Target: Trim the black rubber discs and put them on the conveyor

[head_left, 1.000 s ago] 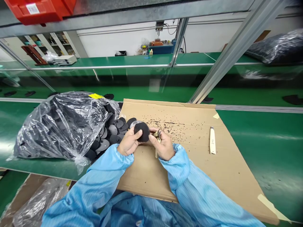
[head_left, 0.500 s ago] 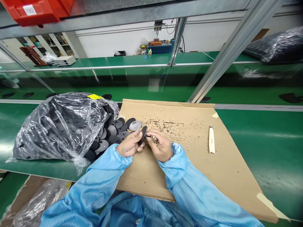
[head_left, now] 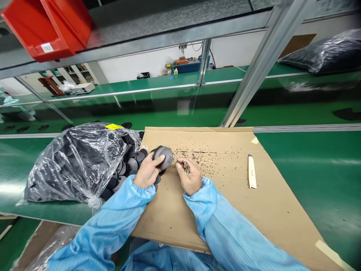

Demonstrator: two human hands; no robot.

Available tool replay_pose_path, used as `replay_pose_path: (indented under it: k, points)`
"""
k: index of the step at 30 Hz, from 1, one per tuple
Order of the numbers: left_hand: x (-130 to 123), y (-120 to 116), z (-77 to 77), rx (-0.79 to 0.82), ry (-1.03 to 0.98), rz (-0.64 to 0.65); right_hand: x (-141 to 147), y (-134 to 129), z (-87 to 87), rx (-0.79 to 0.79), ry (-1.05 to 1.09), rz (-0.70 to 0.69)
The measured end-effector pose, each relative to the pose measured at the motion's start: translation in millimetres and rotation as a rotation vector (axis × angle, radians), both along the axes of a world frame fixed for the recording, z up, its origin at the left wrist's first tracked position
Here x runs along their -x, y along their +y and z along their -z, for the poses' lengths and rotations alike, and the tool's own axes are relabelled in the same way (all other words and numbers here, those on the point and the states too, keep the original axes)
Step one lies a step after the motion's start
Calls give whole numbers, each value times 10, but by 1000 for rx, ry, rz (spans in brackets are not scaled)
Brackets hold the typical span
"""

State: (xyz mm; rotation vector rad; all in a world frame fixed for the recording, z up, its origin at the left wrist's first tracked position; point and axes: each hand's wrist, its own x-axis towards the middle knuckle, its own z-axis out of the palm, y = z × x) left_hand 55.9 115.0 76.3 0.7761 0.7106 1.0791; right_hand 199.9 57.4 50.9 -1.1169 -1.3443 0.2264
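My left hand (head_left: 148,171) grips a dark oval disc (head_left: 167,157) by its edge, thumb on the broad grey face, which is turned up towards me. To its right, my right hand (head_left: 190,176) is closed around a small shiny metal tool that looks like a nail clipper (head_left: 186,168); most of it is hidden by the fingers. Disc and clipper are apart. Tiny black bits (head_left: 203,160) lie scattered on the cardboard sheet (head_left: 225,214) beyond my hands. Beside my left wrist, a heap of similar discs (head_left: 132,164) spills from a transparent plastic bag (head_left: 76,162).
On the cardboard's right side lies a cream-handled cutter (head_left: 252,171). A metal frame post (head_left: 254,71) rises behind the cardboard. Overhead at the left, a red bin (head_left: 53,30) sits on a shelf. The green bench (head_left: 316,162) extends to the right.
The disc has swung from edge-on to face-up in my left hand. My right hand with the clipper has drawn slightly away from it. The view has tilted upward.
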Motion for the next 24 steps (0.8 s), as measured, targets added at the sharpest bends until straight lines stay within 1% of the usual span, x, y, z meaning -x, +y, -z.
replay_pose_path:
  k: [1, 3, 5, 7, 8, 9, 11, 13, 15, 20, 22, 24]
  points:
    - [-6, 105, -74, -32, 26, -69, -15, 20, 15, 1, 13, 18]
    - [-20, 406, -234, -182, 142, -207, -36, 48, 35, 2, 18, 25]
    - [-45, 799, -394, -435, 382, -347, -40, 58, 45, 14, -2, 8]
    - [-90, 1202, -539, -639, 710, -477, -37, 56, 50, 34, -19, -15]
    - [-120, 1377, -599, -709, 843, -499, -36, 52, 52, 38, -21, -28]
    - [-153, 1521, -647, -747, 948, -481, -38, 47, 53, 39, -19, -38]
    - [-220, 1694, -698, -776, 1087, -391, -47, 37, 56, 39, -16, -50]
    - [-260, 1713, -687, -770, 1179, -272, -63, 30, 62, 54, -23, -59]
    - [-249, 1609, -637, -765, 1253, -165, -81, 30, 75, 74, -11, -25]
    - [-66, 1109, -499, -725, 1385, 112, -100, 63, 125, 147, 44, 140]
    - [-8, 900, -439, -753, 1492, 239, -88, 83, 143, 181, 63, 167]
    - [19, 724, -361, -811, 1633, 342, -73, 99, 156, 210, 85, 165]
